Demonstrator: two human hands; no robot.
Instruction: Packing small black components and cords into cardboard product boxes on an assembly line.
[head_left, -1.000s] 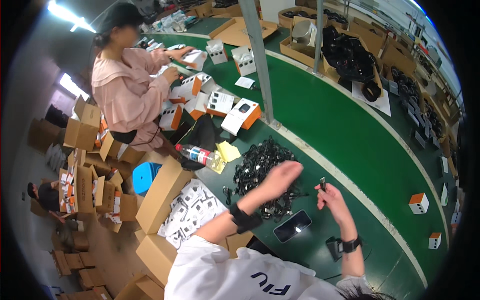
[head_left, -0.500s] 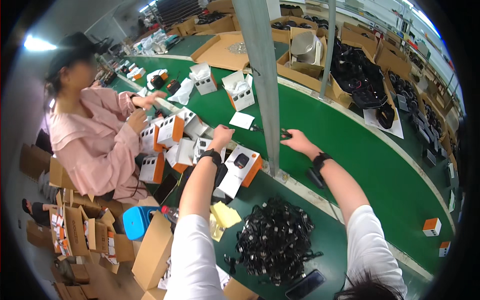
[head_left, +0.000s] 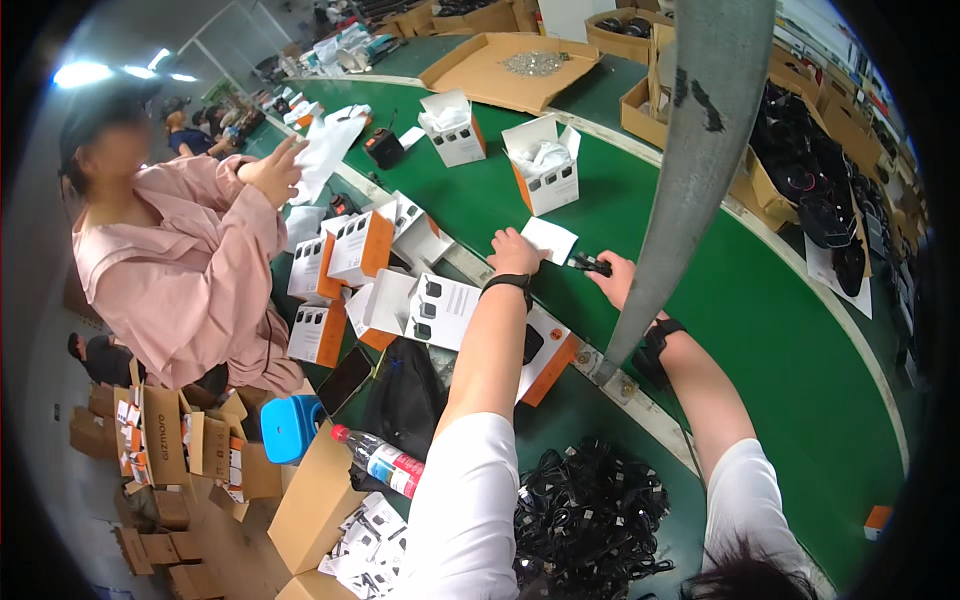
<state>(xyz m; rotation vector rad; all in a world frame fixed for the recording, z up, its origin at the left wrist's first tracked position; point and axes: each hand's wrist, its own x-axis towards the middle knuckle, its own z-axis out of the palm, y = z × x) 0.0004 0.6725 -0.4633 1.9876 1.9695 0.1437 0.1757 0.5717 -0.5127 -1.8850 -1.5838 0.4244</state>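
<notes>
Dark lettering marks a brown carton (head_left: pixel 165 440) off to my left, a red, white and blue label (head_left: pixel 394 468) wraps the plastic bottle (head_left: pixel 364 450) by my left sleeve, and print too small to read lines the white-and-orange boxes (head_left: pixel 353 248) before me.

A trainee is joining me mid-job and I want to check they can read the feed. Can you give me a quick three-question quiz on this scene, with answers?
1. Choose one: the right hand holds (a) a phone, (b) a black cable, (c) a roll of tape.
2. True or false: the bottle near the left forearm has a green cap.
3. What flat white thing lies right beside the left hand?

Key:
1. b
2. False; the cap is red.
3. A sheet of paper.
</notes>
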